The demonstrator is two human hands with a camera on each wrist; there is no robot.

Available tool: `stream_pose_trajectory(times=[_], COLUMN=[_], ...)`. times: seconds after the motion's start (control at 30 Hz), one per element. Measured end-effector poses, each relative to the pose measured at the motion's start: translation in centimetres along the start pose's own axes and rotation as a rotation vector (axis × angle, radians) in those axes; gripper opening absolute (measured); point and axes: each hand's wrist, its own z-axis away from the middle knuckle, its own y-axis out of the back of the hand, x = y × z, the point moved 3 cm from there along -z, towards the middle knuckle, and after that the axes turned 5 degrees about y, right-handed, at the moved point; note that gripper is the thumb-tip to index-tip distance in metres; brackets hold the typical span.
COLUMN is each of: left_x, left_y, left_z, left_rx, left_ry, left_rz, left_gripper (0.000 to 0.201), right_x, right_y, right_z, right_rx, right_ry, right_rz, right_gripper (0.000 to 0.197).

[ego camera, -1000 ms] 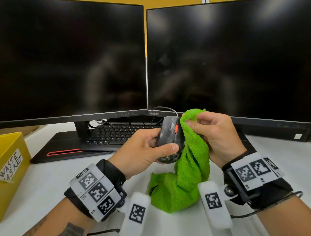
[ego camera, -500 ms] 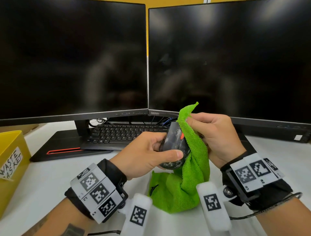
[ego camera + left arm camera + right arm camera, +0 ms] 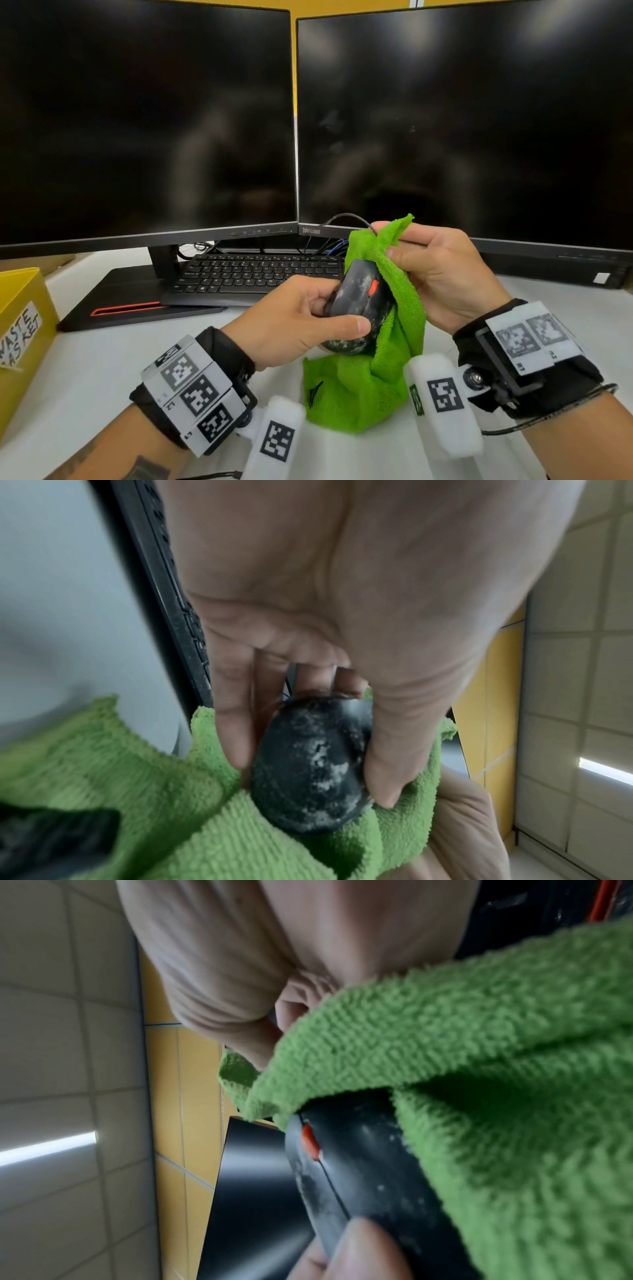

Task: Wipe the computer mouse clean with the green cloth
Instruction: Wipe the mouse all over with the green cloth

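Note:
A black corded mouse (image 3: 358, 301) with a red scroll wheel and whitish smears is held above the desk, nose up. My left hand (image 3: 301, 315) grips it from the left, thumb across its lower end. In the left wrist view the mouse (image 3: 311, 767) shows white residue between thumb and fingers. My right hand (image 3: 442, 270) pinches the green cloth (image 3: 397, 298) and holds it against the mouse's right side and top. The cloth's lower part (image 3: 346, 394) lies bunched on the desk. In the right wrist view the cloth (image 3: 479, 1069) drapes over the mouse (image 3: 356, 1164).
Two dark monitors (image 3: 147, 120) (image 3: 462, 120) stand close behind the hands. A black keyboard (image 3: 253, 274) sits under them on the white desk (image 3: 85, 370). A yellow box (image 3: 20, 329) labelled waste basket is at the left edge. The mouse cable (image 3: 346, 217) loops up behind.
The mouse has tilted and shifted slightly between frames while the right hand has slid the cloth upward along its right side and over its nose. The left hand's grip is unchanged.

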Motion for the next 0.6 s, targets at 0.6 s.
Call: stream_pose_trajectory(times=[0.6], left_x=[-0.12], left_y=[-0.66], left_z=[0.27], left_rx=[-0.089], left_ry=[0.084], left_rz=[0.015], left_gripper=[0.025], right_x=[0.09], right_y=[0.59], right_z=[-0.38], right_rx=[0.108], right_ry=[0.026], right_rz=[-0.029], right_gripper=[0.02])
